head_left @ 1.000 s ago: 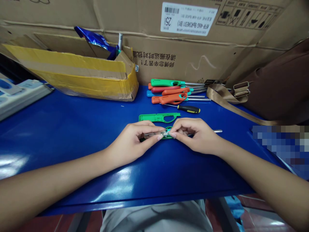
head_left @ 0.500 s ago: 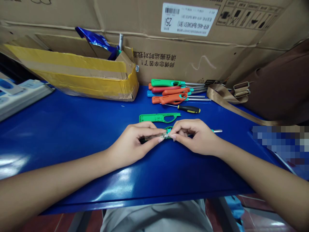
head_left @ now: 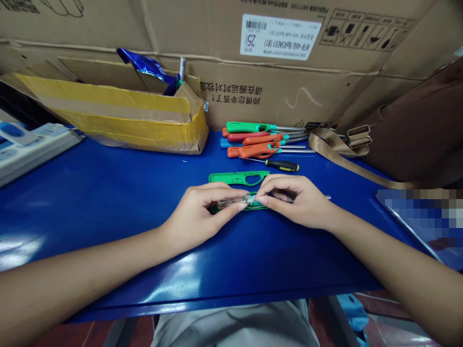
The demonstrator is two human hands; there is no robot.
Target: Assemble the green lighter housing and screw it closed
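Between thumb and fingers, my left hand (head_left: 202,207) grips a clear lighter fuel tank (head_left: 231,201), held roughly level. My right hand (head_left: 292,197) is closed in a pinch at the tank's right end, on a small pale part too tiny to name. Under both hands lies a green lighter half-shell (head_left: 258,207), partly hidden by the fingers. A metal tube tip (head_left: 327,196) sticks out beyond my right hand. Just behind, the other green half-shell (head_left: 222,178) rests on the table with its hollow side up.
Several assembled stick lighters (head_left: 253,140) are piled at the back, with a black-and-yellow screwdriver (head_left: 282,165) before them. A yellow-taped carton (head_left: 144,125) stands back left, a power strip (head_left: 32,144) at far left. A brown strap (head_left: 347,164) lies at right on the blue table (head_left: 126,193).
The fuel tank and the green half-shell beneath show more plainly between my hands. My right hand has shifted slightly, still pinching at the tank's end. The camera view has tilted a little.
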